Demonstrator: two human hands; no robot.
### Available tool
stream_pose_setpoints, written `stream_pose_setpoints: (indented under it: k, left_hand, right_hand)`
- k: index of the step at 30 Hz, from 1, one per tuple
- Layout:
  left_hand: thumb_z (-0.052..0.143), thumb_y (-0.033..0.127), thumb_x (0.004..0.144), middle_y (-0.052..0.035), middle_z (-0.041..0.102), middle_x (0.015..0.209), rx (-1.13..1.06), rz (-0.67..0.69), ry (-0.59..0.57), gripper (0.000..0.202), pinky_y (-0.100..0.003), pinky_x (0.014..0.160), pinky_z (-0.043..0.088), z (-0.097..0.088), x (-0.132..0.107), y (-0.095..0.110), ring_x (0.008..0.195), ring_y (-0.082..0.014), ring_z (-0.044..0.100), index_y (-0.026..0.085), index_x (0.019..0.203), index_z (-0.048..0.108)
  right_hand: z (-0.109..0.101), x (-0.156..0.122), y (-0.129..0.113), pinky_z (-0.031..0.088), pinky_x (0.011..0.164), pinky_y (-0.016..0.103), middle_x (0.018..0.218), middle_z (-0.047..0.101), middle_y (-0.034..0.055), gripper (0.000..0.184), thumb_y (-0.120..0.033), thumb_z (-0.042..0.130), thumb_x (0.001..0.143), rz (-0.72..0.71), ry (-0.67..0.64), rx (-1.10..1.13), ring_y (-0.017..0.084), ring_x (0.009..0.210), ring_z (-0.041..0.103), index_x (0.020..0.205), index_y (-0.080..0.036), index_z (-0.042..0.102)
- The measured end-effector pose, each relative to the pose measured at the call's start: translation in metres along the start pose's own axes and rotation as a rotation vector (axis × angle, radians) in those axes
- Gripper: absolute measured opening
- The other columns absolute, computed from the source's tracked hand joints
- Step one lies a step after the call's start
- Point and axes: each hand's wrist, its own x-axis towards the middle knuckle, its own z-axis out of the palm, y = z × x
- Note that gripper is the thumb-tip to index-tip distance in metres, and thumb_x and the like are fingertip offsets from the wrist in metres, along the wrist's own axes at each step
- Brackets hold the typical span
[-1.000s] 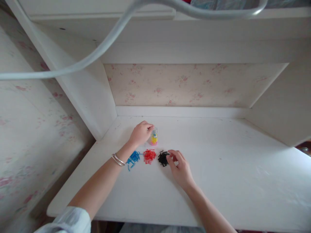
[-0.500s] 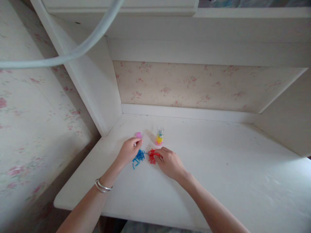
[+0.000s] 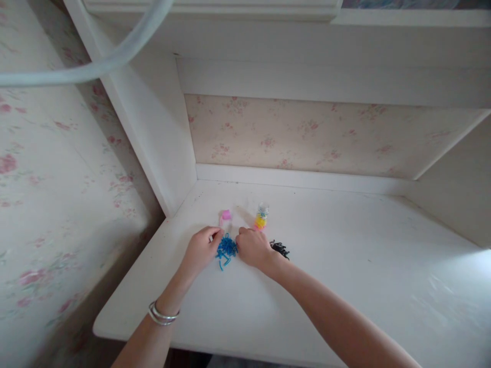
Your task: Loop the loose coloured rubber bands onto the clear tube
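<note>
A loose pile of small blue rubber bands point(image 3: 227, 247) lies on the white desk between my two hands. My left hand point(image 3: 202, 246) is at its left edge, thumb and finger pinched together; what they hold, if anything, is too small to make out. My right hand point(image 3: 253, 248) is curled at the pile's right edge, fingers closed and their tips mostly hidden. Black bands point(image 3: 280, 249) show beside my right wrist. Behind that hand stands a small clear jar point(image 3: 262, 215) with yellow and pink contents. A pink piece point(image 3: 226, 214) sits beyond my left fingertips.
The white desk point(image 3: 345, 286) has a raised back strip and a side panel point(image 3: 153, 128) on the left. A shelf point(image 3: 326, 76) overhangs the back. A pale curved tube point(image 3: 115, 59) crosses the upper left.
My right hand has moved toward the blue pile and now covers where the red bands showed. Black bands have come into sight beside its wrist. The view has shifted slightly.
</note>
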Motion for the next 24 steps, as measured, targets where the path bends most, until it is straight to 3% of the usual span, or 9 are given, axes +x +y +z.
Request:
stream_pose_setpoints:
  k: [7,9,11,14,18,24]
  left_hand:
    - [0.041,0.044,0.086,-0.0021,0.069,0.086,0.044,-0.029,0.043,0.035,-0.025,0.067,0.043,-0.010,0.001,-0.002,0.072,-0.0150,0.060,0.020,0.088,0.066]
    - [0.040,0.044,0.086,-0.0008,0.069,0.082,0.043,-0.046,-0.035,0.035,-0.024,0.065,0.042,-0.013,0.000,-0.003,0.071,-0.0151,0.059,0.021,0.085,0.066]
    - [0.040,0.044,0.085,0.0006,0.066,0.071,0.056,-0.019,-0.210,0.035,-0.023,0.061,0.040,-0.015,-0.003,-0.002,0.065,-0.0145,0.058,0.021,0.077,0.066]
    - [0.047,0.043,0.081,0.0017,0.061,0.063,0.070,0.053,-0.435,0.031,-0.022,0.054,0.034,-0.017,-0.009,0.001,0.058,-0.0128,0.053,0.021,0.070,0.066]
    - [0.060,0.045,0.069,0.0019,0.059,0.065,0.092,0.080,-0.501,0.024,-0.021,0.051,0.031,-0.017,-0.015,0.001,0.057,-0.0123,0.051,0.023,0.070,0.068]
    - [0.066,0.040,0.063,0.0015,0.062,0.071,0.193,0.097,-0.516,0.018,-0.022,0.055,0.032,-0.012,-0.016,-0.011,0.063,-0.0138,0.054,0.025,0.073,0.067]
  right_hand:
    - [-0.014,-0.010,0.004,0.040,0.065,0.022,0.088,0.063,0.0042,0.027,-0.023,0.044,0.086,0.040,0.157,0.227,0.013,0.076,0.059,0.083,-0.022,0.070]
    - [-0.020,-0.016,0.011,0.039,0.067,0.021,0.084,0.062,0.0022,0.026,-0.026,0.044,0.087,0.014,0.250,0.366,0.011,0.074,0.057,0.085,-0.023,0.070]
    - [-0.026,-0.021,0.023,0.039,0.067,0.022,0.079,0.061,0.0013,0.027,-0.031,0.045,0.087,0.029,0.366,0.523,0.010,0.070,0.054,0.086,-0.024,0.071]
    - [-0.032,-0.023,0.049,0.037,0.058,0.023,0.069,0.059,0.0011,0.031,-0.044,0.051,0.082,0.198,0.534,0.783,0.011,0.061,0.048,0.086,-0.021,0.072]
    - [-0.040,-0.014,0.086,0.030,0.048,0.023,0.066,0.059,0.0007,0.044,-0.053,0.063,0.068,0.437,0.635,1.127,0.008,0.053,0.039,0.092,-0.017,0.071]
    - [-0.045,-0.001,0.096,0.033,0.051,0.023,0.078,0.064,0.0030,0.045,-0.052,0.068,0.061,0.436,0.598,1.225,0.008,0.056,0.042,0.090,-0.017,0.071]
